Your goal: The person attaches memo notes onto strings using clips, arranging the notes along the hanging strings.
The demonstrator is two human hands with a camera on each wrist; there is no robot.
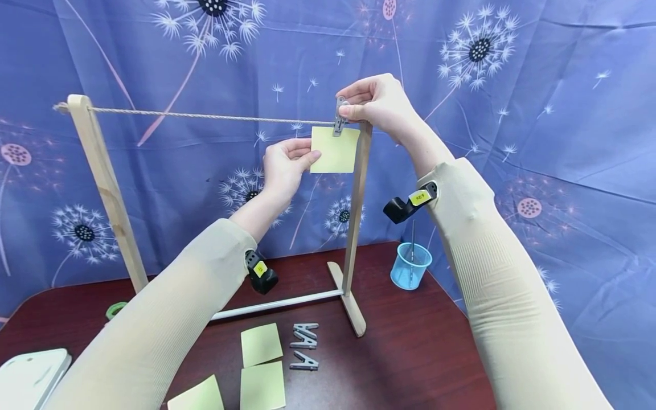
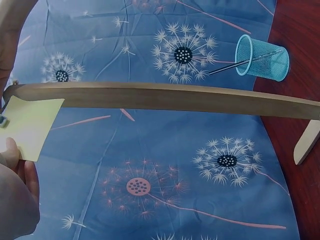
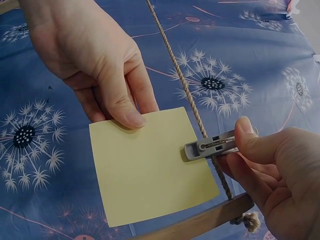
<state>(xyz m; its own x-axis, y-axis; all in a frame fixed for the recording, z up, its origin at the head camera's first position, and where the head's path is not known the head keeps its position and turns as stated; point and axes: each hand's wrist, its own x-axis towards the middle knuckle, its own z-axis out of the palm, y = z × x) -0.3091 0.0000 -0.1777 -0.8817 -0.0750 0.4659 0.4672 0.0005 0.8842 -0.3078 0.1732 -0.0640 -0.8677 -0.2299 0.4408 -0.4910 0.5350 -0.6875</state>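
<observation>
A yellow sticky note hangs just under the rope near the right post of a wooden frame. My left hand pinches the note's left edge between thumb and fingers. With thumb and fingers my right hand pinches a grey clothespin by its upper end. The right wrist view shows the clothespin lying across the rope, its tip over the note's edge. In the left wrist view the left hand is partly cut off.
Several sticky notes lie on the dark red table, beside a few grey clothespins. A blue mesh pen cup stands right of the frame's post. Green tape and a white case are at left.
</observation>
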